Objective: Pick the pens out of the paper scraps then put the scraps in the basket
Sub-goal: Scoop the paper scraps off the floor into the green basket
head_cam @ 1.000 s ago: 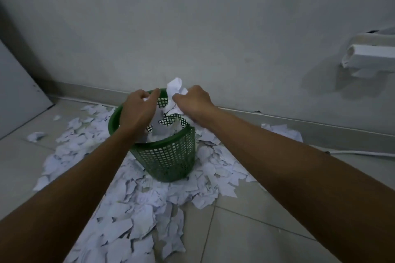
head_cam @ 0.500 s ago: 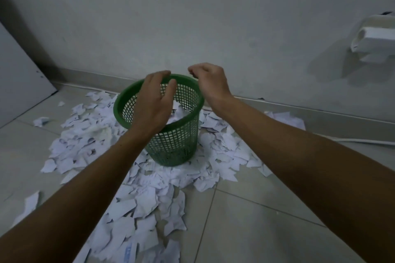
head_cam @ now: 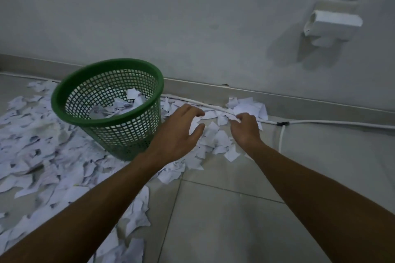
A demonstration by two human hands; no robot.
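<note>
A green mesh basket point(head_cam: 64, 92) stands on the tiled floor at the left, with white paper scraps point(head_cam: 119, 107) lying inside it. More torn white scraps point(head_cam: 38, 156) cover the floor to its left and in front, and a smaller patch of scraps point(head_cam: 215, 134) lies to its right by the wall. My left hand point(head_cam: 179, 134) hovers over that right patch, fingers spread, holding nothing. My right hand point(head_cam: 245, 128) is just right of it, fingers curled down onto the scraps near the cable; whether it grips any is unclear. No pens show.
A white cable point(head_cam: 320, 123) runs along the skirting board and bends down at a black clip point(head_cam: 283, 123). A white fixture point(head_cam: 333, 21) juts from the wall at the upper right. Bare tiles point(head_cam: 224, 220) lie in front between my forearms.
Both hands let scraps fall into the basket, lifted off its rim, then moved right and down to the scrap patch beside the wall. My view has shifted right.
</note>
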